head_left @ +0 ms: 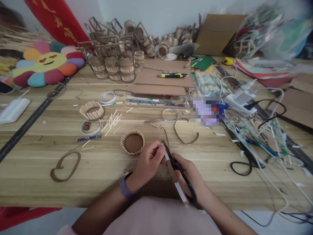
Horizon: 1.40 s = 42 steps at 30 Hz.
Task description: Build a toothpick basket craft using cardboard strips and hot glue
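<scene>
Over the table [97,166], left hand [151,157] pinches a strip [173,173]; right hand [193,174], partly hidden, grips scissors [181,169].

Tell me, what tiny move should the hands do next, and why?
Maybe nudge the black scissors so their tips sit clear of the left hand. The right hand holds them, and the tips are right beside where the left hand pinches the thin strip, so a cut there could nip it.

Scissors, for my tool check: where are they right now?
In the head view, the scissors are low, just right of centre, in the right hand, tips beside the left hand.
</scene>
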Each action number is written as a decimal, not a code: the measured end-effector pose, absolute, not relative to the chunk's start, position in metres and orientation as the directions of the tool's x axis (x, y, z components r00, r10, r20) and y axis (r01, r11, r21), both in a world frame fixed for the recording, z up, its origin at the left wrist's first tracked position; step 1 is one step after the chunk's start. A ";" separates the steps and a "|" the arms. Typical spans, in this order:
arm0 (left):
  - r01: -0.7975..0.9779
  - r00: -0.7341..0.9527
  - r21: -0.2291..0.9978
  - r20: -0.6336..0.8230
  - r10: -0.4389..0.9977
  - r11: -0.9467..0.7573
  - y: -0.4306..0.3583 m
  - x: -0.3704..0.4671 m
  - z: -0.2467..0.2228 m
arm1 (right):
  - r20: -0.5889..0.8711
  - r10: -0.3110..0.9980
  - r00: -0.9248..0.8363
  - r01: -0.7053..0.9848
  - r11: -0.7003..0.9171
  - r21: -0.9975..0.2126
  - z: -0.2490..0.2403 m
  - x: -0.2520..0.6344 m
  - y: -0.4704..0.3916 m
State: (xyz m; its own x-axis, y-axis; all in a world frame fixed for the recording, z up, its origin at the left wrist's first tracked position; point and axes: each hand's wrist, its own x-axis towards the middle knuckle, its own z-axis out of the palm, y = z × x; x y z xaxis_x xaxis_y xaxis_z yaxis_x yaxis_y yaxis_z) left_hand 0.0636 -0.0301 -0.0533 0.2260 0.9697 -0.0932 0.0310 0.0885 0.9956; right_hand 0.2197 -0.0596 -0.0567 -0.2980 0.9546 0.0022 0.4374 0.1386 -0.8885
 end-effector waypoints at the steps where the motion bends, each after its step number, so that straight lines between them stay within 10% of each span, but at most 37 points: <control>1: 0.034 0.238 0.995 -0.094 0.967 0.088 -0.030 0.064 -0.053 | 0.013 0.955 -0.297 0.442 0.149 -0.884 -0.056 0.220 -0.059; 9: 0.004 0.185 0.993 -0.116 0.976 0.117 -0.032 0.066 -0.059 | -0.010 0.991 -0.136 0.637 0.079 -0.767 -0.048 0.240 -0.043; 21: -0.176 0.067 0.970 -0.158 0.985 0.168 -0.025 0.066 -0.060 | 0.013 0.988 0.152 0.988 -0.152 -0.002 -0.078 0.362 -0.030; 28: -0.218 0.081 0.966 -0.128 0.988 0.143 -0.024 0.066 -0.053 | 0.031 0.999 -0.033 0.994 0.036 -0.105 -0.059 0.360 -0.023; 34: -0.181 0.058 0.976 -0.110 0.992 0.118 -0.028 0.064 -0.040 | -0.173 0.908 -0.381 0.579 0.088 -0.811 -0.018 0.277 -0.043; 42: -0.213 -0.168 0.972 -0.134 0.977 0.097 -0.028 0.038 -0.034 | -0.216 0.931 -0.295 0.680 0.046 -0.732 -0.016 0.315 -0.031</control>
State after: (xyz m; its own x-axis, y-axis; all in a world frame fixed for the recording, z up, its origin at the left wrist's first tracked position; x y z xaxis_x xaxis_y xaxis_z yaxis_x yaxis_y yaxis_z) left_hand 0.0384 -0.0280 -0.0339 -0.1679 0.9766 -0.1343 -0.2131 0.0971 0.9722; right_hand 0.3146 -0.0307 -0.0165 -0.2951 0.9308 -0.2155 0.6796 0.0460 -0.7321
